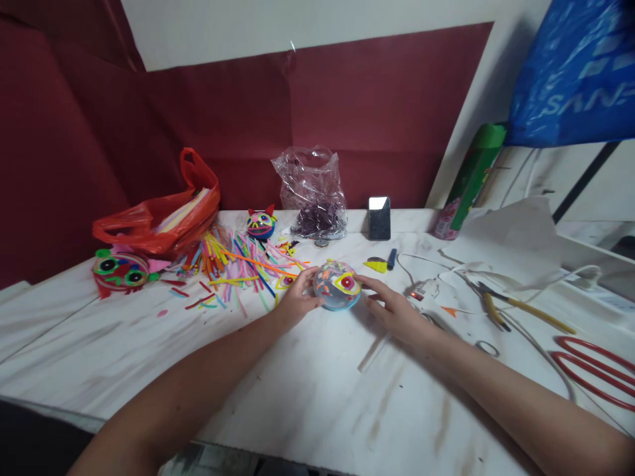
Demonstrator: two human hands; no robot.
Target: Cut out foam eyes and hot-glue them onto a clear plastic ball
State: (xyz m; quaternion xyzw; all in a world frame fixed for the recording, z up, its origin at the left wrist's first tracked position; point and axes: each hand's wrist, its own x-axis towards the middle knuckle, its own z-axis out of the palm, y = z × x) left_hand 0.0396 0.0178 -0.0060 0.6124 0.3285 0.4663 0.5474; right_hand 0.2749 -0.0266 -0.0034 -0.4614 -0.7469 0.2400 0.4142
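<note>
A clear decorated ball (338, 285) with coloured strips and a red-and-yellow eye rests on the white table (307, 390). My left hand (296, 303) cups its left side, fingers curled against it. My right hand (394, 311) touches its right side with the fingertips, the fingers fairly flat and spread. Both forearms reach in from the near edge.
Loose coloured strips (238, 261) lie left of the ball, with a red bag (163, 218), a red decorated face (122, 270) and a small cat-face ball (260, 223). Behind stand a clear plastic bag (313, 195) and a phone (380, 217). Right: pliers (501, 305), cables, red loops (592, 367), green can (469, 182).
</note>
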